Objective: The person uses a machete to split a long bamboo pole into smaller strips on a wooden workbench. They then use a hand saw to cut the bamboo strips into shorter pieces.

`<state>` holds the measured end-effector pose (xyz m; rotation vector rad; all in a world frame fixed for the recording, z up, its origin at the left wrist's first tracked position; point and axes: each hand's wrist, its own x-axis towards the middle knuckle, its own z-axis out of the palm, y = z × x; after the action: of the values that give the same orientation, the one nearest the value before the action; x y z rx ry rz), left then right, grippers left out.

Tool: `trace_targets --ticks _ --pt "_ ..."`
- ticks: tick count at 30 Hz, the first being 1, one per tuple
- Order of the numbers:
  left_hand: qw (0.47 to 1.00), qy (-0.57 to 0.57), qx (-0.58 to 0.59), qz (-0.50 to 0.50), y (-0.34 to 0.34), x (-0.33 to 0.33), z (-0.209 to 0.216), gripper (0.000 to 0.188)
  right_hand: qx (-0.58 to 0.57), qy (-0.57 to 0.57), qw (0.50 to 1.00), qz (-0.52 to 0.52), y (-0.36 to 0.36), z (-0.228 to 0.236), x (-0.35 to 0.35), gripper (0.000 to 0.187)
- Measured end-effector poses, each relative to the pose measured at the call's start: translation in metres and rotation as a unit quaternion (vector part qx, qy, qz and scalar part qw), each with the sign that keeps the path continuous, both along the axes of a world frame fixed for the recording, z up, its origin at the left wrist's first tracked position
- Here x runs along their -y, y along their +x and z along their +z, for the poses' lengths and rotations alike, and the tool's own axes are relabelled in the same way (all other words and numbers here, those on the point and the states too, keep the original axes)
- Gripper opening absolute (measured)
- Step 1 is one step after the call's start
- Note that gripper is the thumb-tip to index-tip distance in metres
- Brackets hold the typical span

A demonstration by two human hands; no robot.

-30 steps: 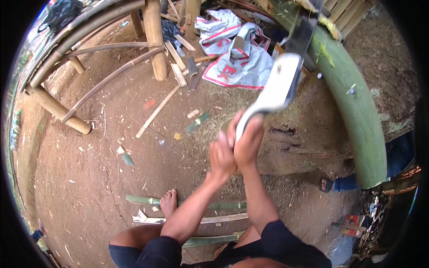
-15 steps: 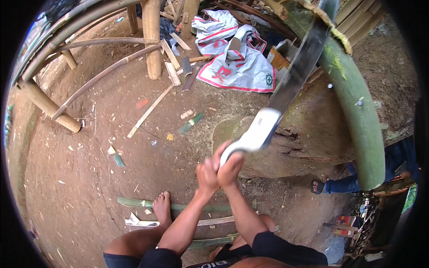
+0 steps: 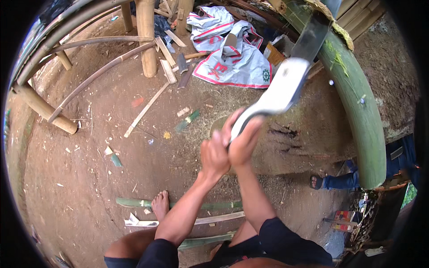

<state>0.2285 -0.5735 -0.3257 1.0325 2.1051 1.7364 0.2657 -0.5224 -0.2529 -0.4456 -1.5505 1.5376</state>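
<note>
Both my hands are closed together round the black-and-white handle of a handsaw. My left hand wraps the grip at its near end, with my right hand pressed close beside it. From the handle the broad dark blade runs up to the right and crosses a thick green bamboo pole near the top of the view. Pale green fibres hang on the bamboo beside the blade, and a rough yellowish strip lies across it there. The blade's teeth are too blurred to make out.
A bamboo frame stands at upper left. Near it lie a hammer, wood offcuts and a white sack with red edging. Split bamboo strips lie by my bare foot. Another person's leg shows at right.
Both hands have pushed the handsaw up and to the right, so its handle is nearer the bamboo and less blade shows on the near side.
</note>
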Motion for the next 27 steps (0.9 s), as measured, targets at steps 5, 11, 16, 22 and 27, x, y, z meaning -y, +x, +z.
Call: trace_targets --ticks 5,11,16,22,27 --pt "0.997 0.058 -0.056 0.005 0.016 0.019 -0.006 0.053 0.019 0.011 0.998 -0.051 0.008 -0.064 0.025 0.072" --pt "0.999 -0.033 0.011 -0.018 -0.010 0.007 0.004 0.051 -0.048 0.056 0.997 -0.013 -0.021 0.004 -0.012 0.066" --pt "0.981 0.037 -0.183 0.053 0.005 0.010 -0.024 0.046 -0.032 -0.004 0.999 -0.031 0.005 -0.076 0.023 0.063" --pt "0.997 0.052 -0.052 0.009 -0.029 -0.029 0.015 0.054 -0.074 0.021 0.997 -0.026 -0.031 0.020 -0.022 0.050" --pt "0.992 0.088 0.085 -0.009 -0.023 -0.007 0.004 0.046 0.012 0.079 0.997 -0.021 0.025 -0.041 0.000 0.063"
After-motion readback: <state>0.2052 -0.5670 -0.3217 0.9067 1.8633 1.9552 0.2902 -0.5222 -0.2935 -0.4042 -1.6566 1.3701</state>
